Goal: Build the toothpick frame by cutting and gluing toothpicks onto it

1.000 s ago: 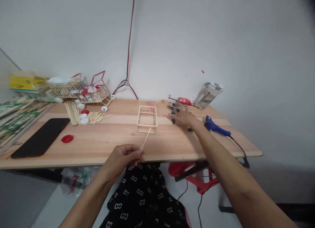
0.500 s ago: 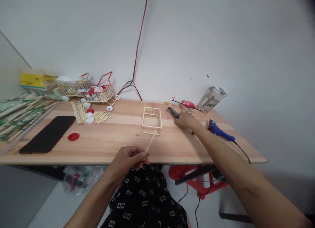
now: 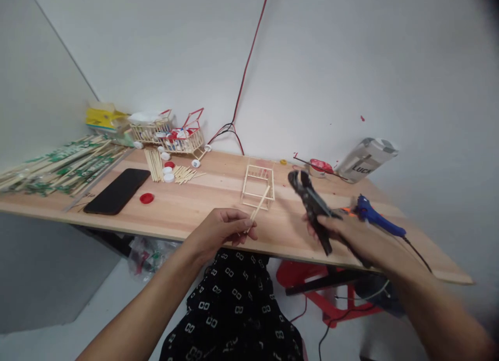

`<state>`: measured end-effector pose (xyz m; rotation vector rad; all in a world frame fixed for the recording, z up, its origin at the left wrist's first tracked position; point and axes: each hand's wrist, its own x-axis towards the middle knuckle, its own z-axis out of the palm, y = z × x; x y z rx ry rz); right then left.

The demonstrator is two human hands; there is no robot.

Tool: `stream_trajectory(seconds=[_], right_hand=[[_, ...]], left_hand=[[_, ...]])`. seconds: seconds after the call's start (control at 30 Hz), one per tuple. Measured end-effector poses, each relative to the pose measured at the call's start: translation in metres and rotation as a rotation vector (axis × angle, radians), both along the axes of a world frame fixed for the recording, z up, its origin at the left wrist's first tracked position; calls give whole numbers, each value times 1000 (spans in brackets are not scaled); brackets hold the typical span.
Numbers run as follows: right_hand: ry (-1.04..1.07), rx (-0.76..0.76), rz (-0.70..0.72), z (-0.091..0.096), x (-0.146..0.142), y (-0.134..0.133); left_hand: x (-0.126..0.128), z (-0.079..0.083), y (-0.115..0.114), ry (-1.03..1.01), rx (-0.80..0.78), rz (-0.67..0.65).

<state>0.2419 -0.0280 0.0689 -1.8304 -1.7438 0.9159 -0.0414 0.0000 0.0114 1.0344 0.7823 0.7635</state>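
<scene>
My left hand (image 3: 230,227) pinches thin wooden sticks (image 3: 262,204) near the table's front edge; a longer one points up and away, a shorter one shows beside the fingers. My right hand (image 3: 325,228) is wrapped around the handles of black pliers (image 3: 312,202), raised over the table with the jaws pointing to the back left. Part of the handles is covered by my palm. Just beyond my left hand stands a small open frame of wooden sticks (image 3: 257,195), apart from the pliers.
A blue glue gun (image 3: 378,218) lies right of my right hand. At the left are a black phone (image 3: 117,191), a red bottle cap (image 3: 147,198), cut sticks (image 3: 185,174) and bundled chopsticks (image 3: 74,160). Behind stand two stick-built carts (image 3: 191,141) holding caps. A LUCK-labelled package (image 3: 364,160) leans at the wall.
My right hand has lifted the pliers off the table and brought them nearer to me. The left hand keeps its sticks. The view has swung to the left.
</scene>
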Motion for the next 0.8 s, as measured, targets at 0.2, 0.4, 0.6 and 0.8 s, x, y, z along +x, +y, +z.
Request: stream_trajectory(seconds=[0.2,0.4,0.6,0.8], right_hand=[[65,-226,177,-15,-8,-51],[71,-255,303,-15,-11,-52],[82,-254,369,-9,-25,-53],[84,-251,315,-9,-26,-56]], left_hand=[[12,3,-1,-31,-57,-97],[21,1,-9,28,-4,-104],[24,1,-14,70,82,-109],[25,3,-16,110,133,-96]])
